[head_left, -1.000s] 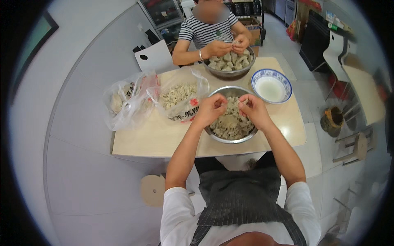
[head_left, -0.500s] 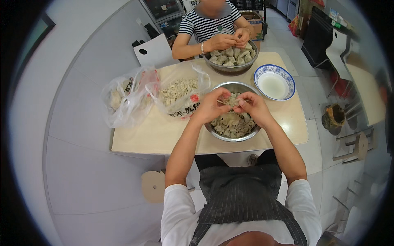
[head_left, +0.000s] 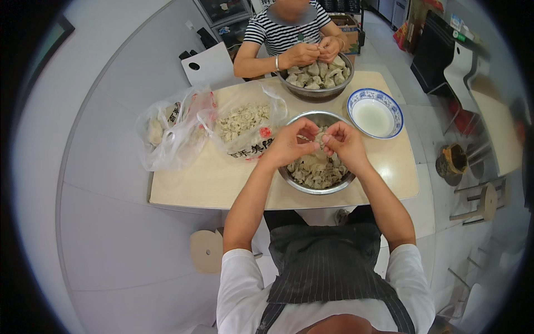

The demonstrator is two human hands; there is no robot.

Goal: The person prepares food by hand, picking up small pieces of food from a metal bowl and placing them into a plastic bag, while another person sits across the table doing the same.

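Observation:
Over a steel bowl (head_left: 337,191) at the table's near edge, my left hand (head_left: 292,142) and my right hand (head_left: 346,146) meet with their fingertips almost touching. Both pinch, closed, at a small pale grey-beige piece (head_left: 321,137) between them; its kind is not clear to me. Fingers hide part of it. Below lie many soft, irregular pieces (head_left: 318,170) of similar colour, filling much of the bowl. Left of my left hand, an open clear plastic bag (head_left: 266,146) holds a heap of smaller pale bits (head_left: 243,120).
Across the table (head_left: 189,189), another person's hands (head_left: 316,53) work over a second steel bowl (head_left: 315,94) of larger pale clumps. A blue-and-white bowl (head_left: 375,114) of cloudy liquid stands at the right. Another plastic bag (head_left: 178,131) rests at the left edge.
My fingertips have shifted slightly at the piece, and my right fingers are bunched more tightly. The view has moved a little; bowls and bags stay in place.

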